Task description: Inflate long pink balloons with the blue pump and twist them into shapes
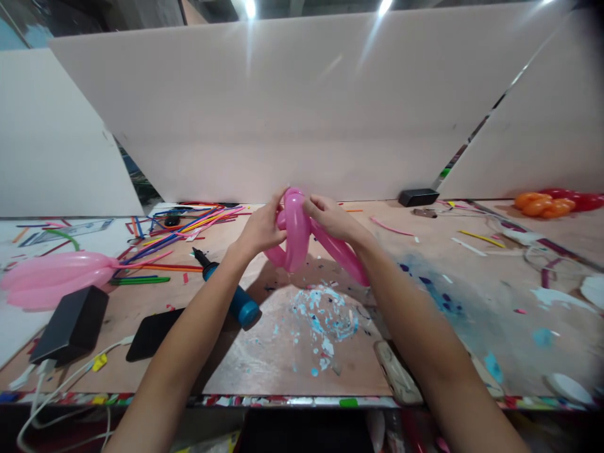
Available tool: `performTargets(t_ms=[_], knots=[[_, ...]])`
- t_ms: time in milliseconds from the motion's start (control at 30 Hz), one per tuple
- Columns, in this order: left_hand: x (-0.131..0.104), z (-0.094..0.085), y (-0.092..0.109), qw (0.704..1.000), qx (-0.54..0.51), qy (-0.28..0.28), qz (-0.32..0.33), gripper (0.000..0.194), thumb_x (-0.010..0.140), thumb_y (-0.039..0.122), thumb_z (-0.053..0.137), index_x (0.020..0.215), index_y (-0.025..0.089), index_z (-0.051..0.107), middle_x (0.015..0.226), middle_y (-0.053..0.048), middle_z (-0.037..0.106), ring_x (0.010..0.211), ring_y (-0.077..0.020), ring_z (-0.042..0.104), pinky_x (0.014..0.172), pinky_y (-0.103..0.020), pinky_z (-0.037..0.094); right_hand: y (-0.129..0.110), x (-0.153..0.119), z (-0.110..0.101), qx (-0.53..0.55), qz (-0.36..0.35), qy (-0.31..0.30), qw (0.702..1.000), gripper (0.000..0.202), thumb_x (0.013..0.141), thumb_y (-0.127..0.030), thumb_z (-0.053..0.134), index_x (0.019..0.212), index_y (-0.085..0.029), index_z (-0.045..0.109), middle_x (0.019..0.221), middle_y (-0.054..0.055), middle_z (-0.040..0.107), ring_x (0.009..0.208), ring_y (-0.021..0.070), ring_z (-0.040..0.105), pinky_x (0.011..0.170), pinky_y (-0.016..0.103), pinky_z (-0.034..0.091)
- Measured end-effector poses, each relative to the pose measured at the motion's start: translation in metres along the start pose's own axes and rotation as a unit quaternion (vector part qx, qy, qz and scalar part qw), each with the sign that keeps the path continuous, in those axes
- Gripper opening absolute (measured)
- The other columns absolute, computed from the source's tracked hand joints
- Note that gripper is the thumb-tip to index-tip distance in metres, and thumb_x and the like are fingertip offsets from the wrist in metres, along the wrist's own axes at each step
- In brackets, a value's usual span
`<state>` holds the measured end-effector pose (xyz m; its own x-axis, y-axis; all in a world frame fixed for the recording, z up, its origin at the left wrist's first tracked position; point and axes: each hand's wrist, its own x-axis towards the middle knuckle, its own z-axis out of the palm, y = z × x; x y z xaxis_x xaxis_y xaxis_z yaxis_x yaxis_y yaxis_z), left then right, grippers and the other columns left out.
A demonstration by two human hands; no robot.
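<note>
A pink long balloon (297, 236), bent into a loop with a small bubble at its left side, is held up over the middle of the table. My left hand (262, 225) grips it from the left, near its top. On the right, the fingers of my right hand (329, 217) are closed on the upper part of the same balloon. One straight length of it slopes down to the right under my right wrist. Below the balloon, blue and white flakes (325, 314) are scattered on the tabletop (264, 371).
A blue hand pump (243, 307), a black phone (153, 333), a black box (70, 326) and a pink balloon (61, 277) are at left, below uninflated balloons (189, 229). At right are another phone (397, 371), a black block (418, 197) and orange balloons (542, 204). White panels (292, 113) stand behind.
</note>
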<state>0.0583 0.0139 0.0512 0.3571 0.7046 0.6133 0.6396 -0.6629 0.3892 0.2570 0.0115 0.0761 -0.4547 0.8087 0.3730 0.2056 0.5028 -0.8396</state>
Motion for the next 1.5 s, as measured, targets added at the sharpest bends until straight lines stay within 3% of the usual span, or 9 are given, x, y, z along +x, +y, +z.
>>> performTargets(t_ms=[133,300,567,767,1000,1167,1367,1433,1500], knots=[[0.003,-0.008,0.002,0.997,-0.008,0.009,0.078,0.081,0.072,0.021,0.068,0.146,0.024,0.036,0.145,-0.015,0.044,0.129,-0.0292,0.049,0.103,-0.044,0.045,-0.002,-0.005,-0.016,-0.071,-0.014,-0.074,0.995,0.046,0.075,-0.054,0.073,0.102,-0.021,0.056,0.103,0.007,0.065,0.090,0.0215,0.062,0.073,0.032,0.052],[0.001,-0.019,0.003,0.993,-0.073,-0.054,0.075,0.077,0.075,0.018,0.065,0.146,0.023,0.038,0.139,-0.014,0.053,0.123,-0.0265,0.056,0.103,-0.041,0.046,-0.005,-0.012,-0.024,-0.138,-0.043,-0.117,0.983,0.041,0.075,-0.036,0.074,0.108,-0.022,0.055,0.106,0.006,0.065,0.095,0.0221,0.062,0.079,0.035,0.051],[0.002,-0.027,0.016,0.993,-0.074,-0.019,0.088,0.047,0.075,0.019,0.067,0.121,0.017,0.062,0.122,-0.011,0.065,0.108,-0.0212,0.063,0.095,-0.033,0.050,-0.015,-0.009,-0.007,-0.333,-0.107,0.015,0.937,0.019,0.076,-0.022,0.061,0.095,-0.018,0.058,0.087,0.005,0.067,0.072,0.0174,0.057,0.062,0.029,0.040],[0.002,-0.038,0.010,0.979,-0.157,-0.111,0.068,0.033,0.083,0.022,0.057,0.114,0.019,0.069,0.116,-0.009,0.069,0.110,-0.0210,0.063,0.097,-0.035,0.049,-0.016,-0.010,-0.004,-0.367,-0.128,0.030,0.921,0.029,0.085,-0.022,0.055,0.112,-0.021,0.064,0.103,0.008,0.073,0.088,0.0234,0.066,0.075,0.033,0.045],[0.002,-0.045,0.003,0.963,-0.238,-0.123,0.024,0.037,0.079,0.032,0.061,0.113,0.021,0.067,0.123,-0.008,0.064,0.115,-0.0247,0.059,0.100,-0.038,0.047,-0.015,-0.006,0.011,-0.416,-0.161,0.056,0.894,0.026,0.091,-0.022,0.044,0.109,-0.016,0.063,0.097,0.012,0.071,0.087,0.0264,0.065,0.074,0.037,0.046],[-0.001,-0.030,0.010,0.894,-0.418,-0.157,-0.048,0.069,0.081,0.052,0.055,0.142,0.028,0.034,0.126,-0.009,0.060,0.102,-0.0251,0.065,0.082,-0.037,0.056,-0.008,-0.005,0.014,-0.407,-0.239,0.153,0.868,0.026,0.090,-0.021,0.047,0.113,-0.020,0.058,0.110,0.012,0.065,0.098,0.0269,0.060,0.084,0.040,0.047],[-0.004,-0.024,0.018,0.811,-0.520,-0.214,-0.159,0.048,0.077,0.047,0.064,0.113,0.017,0.058,0.098,-0.009,0.068,0.080,-0.0218,0.066,0.074,-0.037,0.055,0.005,-0.002,0.014,-0.401,-0.297,0.208,0.841,0.022,0.090,-0.018,0.047,0.107,-0.021,0.061,0.109,0.011,0.064,0.099,0.0253,0.060,0.085,0.039,0.048],[-0.003,-0.030,0.021,0.815,-0.505,-0.239,-0.153,0.050,0.076,0.044,0.068,0.117,0.018,0.058,0.100,-0.008,0.069,0.080,-0.0211,0.066,0.073,-0.036,0.055,0.007,-0.002,0.013,-0.409,-0.282,0.210,0.842,0.020,0.090,-0.019,0.048,0.103,-0.021,0.063,0.104,0.010,0.066,0.095,0.0251,0.060,0.082,0.039,0.047],[-0.002,-0.038,0.024,0.856,-0.439,-0.241,-0.126,0.052,0.076,0.042,0.069,0.121,0.019,0.057,0.108,-0.010,0.068,0.090,-0.0236,0.066,0.077,-0.037,0.055,0.009,-0.002,0.010,-0.405,-0.265,0.204,0.851,0.019,0.090,-0.022,0.048,0.100,-0.022,0.064,0.101,0.010,0.066,0.093,0.0252,0.061,0.081,0.039,0.047]])
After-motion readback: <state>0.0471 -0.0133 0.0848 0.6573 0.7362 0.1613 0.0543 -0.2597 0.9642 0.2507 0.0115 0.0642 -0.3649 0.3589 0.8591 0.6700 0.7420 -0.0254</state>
